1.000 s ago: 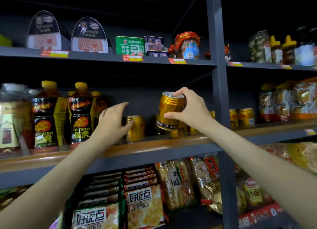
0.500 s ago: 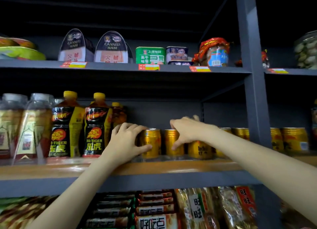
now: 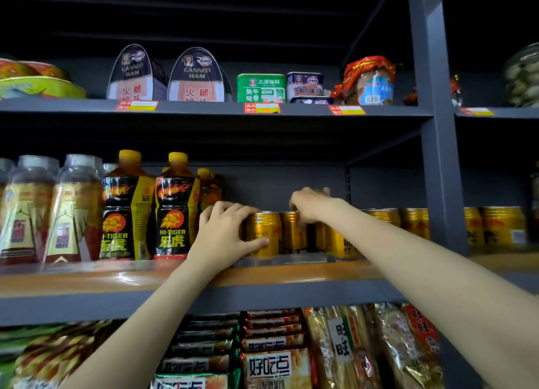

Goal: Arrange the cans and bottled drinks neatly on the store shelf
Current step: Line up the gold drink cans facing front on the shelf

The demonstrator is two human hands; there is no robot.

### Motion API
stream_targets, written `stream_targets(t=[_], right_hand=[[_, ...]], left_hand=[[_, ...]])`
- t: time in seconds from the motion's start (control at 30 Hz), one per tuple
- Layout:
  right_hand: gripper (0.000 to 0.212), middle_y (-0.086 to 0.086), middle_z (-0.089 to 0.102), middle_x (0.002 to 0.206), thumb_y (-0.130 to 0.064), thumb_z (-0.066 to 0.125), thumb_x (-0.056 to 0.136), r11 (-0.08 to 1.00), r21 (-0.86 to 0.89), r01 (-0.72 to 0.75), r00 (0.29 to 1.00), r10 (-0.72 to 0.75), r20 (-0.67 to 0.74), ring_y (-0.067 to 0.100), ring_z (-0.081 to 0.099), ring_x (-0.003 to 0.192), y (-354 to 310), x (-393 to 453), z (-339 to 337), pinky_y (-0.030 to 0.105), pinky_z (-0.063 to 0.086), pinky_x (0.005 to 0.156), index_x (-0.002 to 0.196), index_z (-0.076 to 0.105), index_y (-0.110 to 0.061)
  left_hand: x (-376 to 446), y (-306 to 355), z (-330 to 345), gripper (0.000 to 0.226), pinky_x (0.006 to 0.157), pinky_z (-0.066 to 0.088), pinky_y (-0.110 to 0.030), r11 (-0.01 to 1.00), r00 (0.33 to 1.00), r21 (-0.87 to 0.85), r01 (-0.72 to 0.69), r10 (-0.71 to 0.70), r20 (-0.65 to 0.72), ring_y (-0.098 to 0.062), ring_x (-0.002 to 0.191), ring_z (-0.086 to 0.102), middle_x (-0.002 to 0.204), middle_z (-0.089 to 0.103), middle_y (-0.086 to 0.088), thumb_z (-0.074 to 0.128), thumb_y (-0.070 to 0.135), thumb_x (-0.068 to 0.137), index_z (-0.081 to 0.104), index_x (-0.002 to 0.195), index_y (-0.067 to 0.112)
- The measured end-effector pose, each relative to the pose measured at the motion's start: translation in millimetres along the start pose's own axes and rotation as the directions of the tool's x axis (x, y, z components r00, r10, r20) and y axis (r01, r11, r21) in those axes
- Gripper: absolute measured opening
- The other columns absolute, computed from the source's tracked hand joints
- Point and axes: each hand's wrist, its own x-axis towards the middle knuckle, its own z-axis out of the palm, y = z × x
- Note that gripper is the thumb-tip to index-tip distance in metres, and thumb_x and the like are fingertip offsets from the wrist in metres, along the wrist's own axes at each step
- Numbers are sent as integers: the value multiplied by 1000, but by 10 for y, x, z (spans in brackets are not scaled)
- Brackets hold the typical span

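Two hands on shelf [image 3: 262, 275]: left hand [image 3: 224, 237] grip curled round gold can [image 3: 262, 234]; right hand [image 3: 309, 203] grip unclear.

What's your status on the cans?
Left hand grips front gold can. Right hand reaches over second can, grip hidden. Bottles close on left.

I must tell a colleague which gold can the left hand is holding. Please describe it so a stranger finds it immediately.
Find the middle shelf, with the yellow-capped Hi-Tiger bottles. Just right of them begins a row of gold cans. It is the leftmost gold can, the only one the left hand grips.
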Motion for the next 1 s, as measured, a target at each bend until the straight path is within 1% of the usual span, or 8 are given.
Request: stream_targets(t=[0.17,0.27,0.4,0.57,0.67,0.8,0.9,1.0], right_hand=[[36,6,57,122,-19,60,91,1000,29,8,985,-3,-174,27,50,116,94,-300,-194,48,28,102,127,52,-18],[30,2,63,112,-26,57,92,995,83,51,935,-19,-355,25,50,113,295,-770,-222,45,26,104,122,55,-21],[26,2,63,105,-26,58,91,985,155,75,888,5,-459,23,47,113,647,-1427,-279,41,27,104,116,60,-21],[17,-4,58,97,-14,62,89,933,361,13,816,198,-542,22,51,109,1370,-1868,-364,34,37,91,106,63,-17],[19,-4,57,96,-11,64,87,896,440,-60,791,311,-527,22,56,107,1841,-1935,-280,32,40,95,106,63,-13],[38,5,59,116,-16,67,87,865,480,-149,866,348,-360,23,53,115,2422,-1908,-53,25,38,90,123,57,-14],[64,12,41,141,-31,68,86,901,360,-242,935,316,-163,33,36,131,2709,-1798,167,44,36,104,142,38,-26],[71,11,28,149,-39,65,88,927,271,-258,952,292,-91,36,22,136,2791,-1641,361,50,27,107,148,27,-31]], left_hand=[[-17,2,-18,71,105,14,-37,1000,1000,-18,-25,25,-4,-16,126,31,126,52,9,39,66,71,48,131,30],[-66,37,-8,63,104,24,-43,996,982,-17,-85,80,-171,-23,119,43,118,58,1,35,61,77,57,120,22],[-83,226,-33,46,99,24,-37,997,946,3,-82,79,-314,-27,110,50,111,61,-6,37,40,82,61,112,13],[58,992,64,35,104,25,-37,975,947,-153,-161,108,-303,-26,119,46,121,56,-6,53,19,86,57,120,13],[173,1517,191,37,107,22,-35,947,947,-229,-226,159,-280,-20,124,40,129,50,-2,54,16,90,52,127,15],[350,2085,436,46,109,21,-32,916,968,-352,-194,121,-219,-16,131,34,141,42,3,49,21,94,42,139,19],[425,2349,719,49,112,14,-34,958,992,-281,-65,30,-126,-16,137,27,147,36,4,42,31,97,33,144,24],[378,2427,921,56,110,17,-41,994,986,-113,5,-24,-165,-22,133,35,140,48,-2,26,43,91,45,138,18]])
